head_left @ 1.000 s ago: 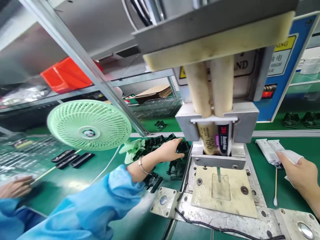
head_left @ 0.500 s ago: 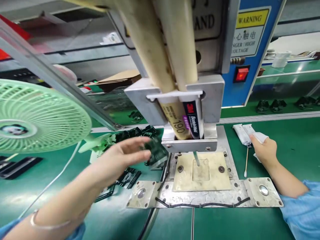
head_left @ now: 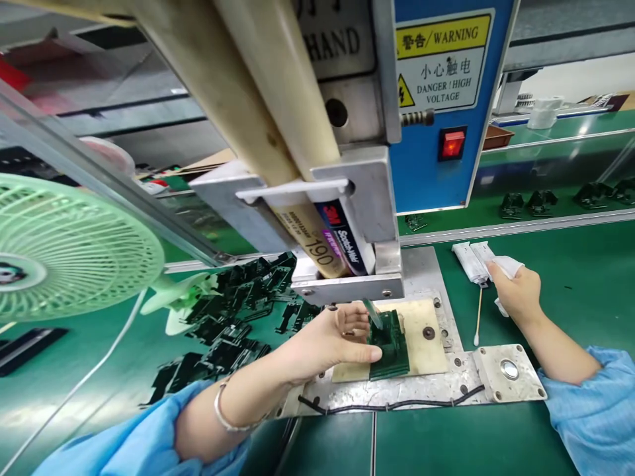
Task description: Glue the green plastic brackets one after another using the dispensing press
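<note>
My left hand (head_left: pixel 327 344) grips a small black plastic part (head_left: pixel 389 344) and holds it on the cream fixture plate (head_left: pixel 431 350), right under the dispenser nozzle (head_left: pixel 371 313). Above it a twin adhesive cartridge (head_left: pixel 332 244) sits clamped in a metal bracket (head_left: pixel 362 198). My right hand (head_left: pixel 516 291) rests on the green bench to the right, fingers closed on a white wipe (head_left: pixel 506 268), beside white packets (head_left: pixel 471 261) and a cotton swab (head_left: pixel 479 317).
A heap of black plastic parts (head_left: pixel 238 311) lies left of the fixture. A pale green fan (head_left: pixel 64 244) stands at far left with its white cord. The blue machine body (head_left: pixel 436 132) carries a high-voltage warning label and a lit red switch (head_left: pixel 452 143). More black parts (head_left: pixel 540 201) sit behind.
My left hand has carried a black part from the heap rightward onto the fixture plate under the nozzle. The view has shifted right and closer. My right hand stays on the wipe.
</note>
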The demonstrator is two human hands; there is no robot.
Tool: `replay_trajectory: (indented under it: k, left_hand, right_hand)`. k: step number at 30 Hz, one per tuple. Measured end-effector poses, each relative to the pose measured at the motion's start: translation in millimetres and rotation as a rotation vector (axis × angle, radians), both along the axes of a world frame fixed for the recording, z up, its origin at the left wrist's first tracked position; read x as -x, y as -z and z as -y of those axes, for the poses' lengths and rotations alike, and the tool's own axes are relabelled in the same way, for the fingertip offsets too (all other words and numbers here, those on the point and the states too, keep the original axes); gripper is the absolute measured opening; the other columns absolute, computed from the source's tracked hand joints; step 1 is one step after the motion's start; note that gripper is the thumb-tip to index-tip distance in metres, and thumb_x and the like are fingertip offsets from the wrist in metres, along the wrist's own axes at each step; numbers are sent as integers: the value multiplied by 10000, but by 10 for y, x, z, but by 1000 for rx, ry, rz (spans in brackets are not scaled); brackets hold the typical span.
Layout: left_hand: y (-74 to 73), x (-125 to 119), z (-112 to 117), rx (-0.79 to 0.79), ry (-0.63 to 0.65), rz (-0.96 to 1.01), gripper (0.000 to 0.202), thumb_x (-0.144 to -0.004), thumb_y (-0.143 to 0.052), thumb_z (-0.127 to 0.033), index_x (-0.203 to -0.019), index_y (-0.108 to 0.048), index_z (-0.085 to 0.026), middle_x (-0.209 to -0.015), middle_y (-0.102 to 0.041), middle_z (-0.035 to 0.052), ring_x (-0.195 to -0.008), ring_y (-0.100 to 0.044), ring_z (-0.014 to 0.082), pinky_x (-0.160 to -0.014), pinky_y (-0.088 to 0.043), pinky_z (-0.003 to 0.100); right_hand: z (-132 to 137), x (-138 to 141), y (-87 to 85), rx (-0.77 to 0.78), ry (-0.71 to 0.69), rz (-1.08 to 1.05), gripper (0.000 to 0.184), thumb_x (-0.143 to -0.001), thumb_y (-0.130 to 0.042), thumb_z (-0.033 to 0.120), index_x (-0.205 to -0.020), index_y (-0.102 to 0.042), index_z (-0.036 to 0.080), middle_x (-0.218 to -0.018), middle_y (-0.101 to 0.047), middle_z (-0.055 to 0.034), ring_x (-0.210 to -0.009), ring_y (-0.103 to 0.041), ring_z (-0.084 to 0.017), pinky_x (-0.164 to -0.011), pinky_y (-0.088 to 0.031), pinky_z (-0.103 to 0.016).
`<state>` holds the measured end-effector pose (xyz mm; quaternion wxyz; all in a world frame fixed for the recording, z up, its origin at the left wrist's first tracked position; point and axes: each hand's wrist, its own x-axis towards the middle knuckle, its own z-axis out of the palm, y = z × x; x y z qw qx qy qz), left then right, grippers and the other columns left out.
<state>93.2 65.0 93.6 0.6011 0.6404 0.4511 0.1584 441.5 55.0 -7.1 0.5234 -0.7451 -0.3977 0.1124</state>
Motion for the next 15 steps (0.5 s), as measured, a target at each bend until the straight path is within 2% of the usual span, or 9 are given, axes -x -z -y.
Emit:
replay_trajectory:
  k: [3,6,9,11,13,14,15]
  left_hand:
    - [59,10,1,-177,28,-102,452,-660,-852,-393,-1016,-663,-189,-1135,-699,132,-1090,-678,327,-958,-556,515]
    - [141,7,17,-365,21,-164,455,-671,-838,-422,-1022,-656,-196,-1207,-677,136,-1165,-643,340,-1034,-510,521]
    - [174,5,38,-485,77,-201,462,-739,-781,-441,-1112,-658,-198,-1236,-668,142,-1188,-624,350,-1033,-510,527]
    - [171,76,64,-527,72,-263,601,-712,-805,-469,-1222,-635,-201,-1232,-670,157,-1232,-587,391,-1029,-504,547]
    - [175,259,106,-556,-16,-323,786,-647,-848,-511,-1320,-584,-202,-1296,-641,178,-1297,-525,433,-1052,-475,562]
    - [187,392,132,-570,-87,-347,859,-613,-864,-530,-1348,-564,-202,-1342,-614,187,-1321,-496,449,-1058,-467,563]
    - [207,546,158,-598,-181,-373,834,-660,-828,-544,-1370,-548,-206,-1378,-592,185,-1328,-490,447,-1044,-482,555]
  right_hand:
    - [10,11,-73,48,-75,-23,415,-731,-573,531,-818,-717,152,-830,-726,-110,-888,-679,-304,-785,-510,-359]
    - [65,-30,-200,157,-260,-56,383,-683,-652,536,-702,-704,157,-739,-695,-81,-773,-657,-269,-695,-492,-332]
    - [191,-94,-398,328,-606,-131,347,-634,-763,499,-629,-679,162,-631,-621,-22,-634,-580,-189,-611,-447,-285]
    - [301,-124,-541,480,-911,-225,315,-622,-809,446,-666,-670,166,-625,-574,15,-614,-518,-144,-593,-407,-252]
    - [398,-128,-653,607,-1119,-271,319,-606,-829,412,-665,-623,176,-621,-512,42,-609,-454,-117,-561,-346,-226]
    - [430,-118,-691,648,-1150,-244,354,-579,-841,410,-636,-578,181,-607,-471,52,-595,-415,-107,-530,-301,-218]
    - [449,-102,-714,676,-1146,-187,399,-550,-850,419,-611,-531,187,-594,-435,60,-582,-378,-99,-503,-253,-216]
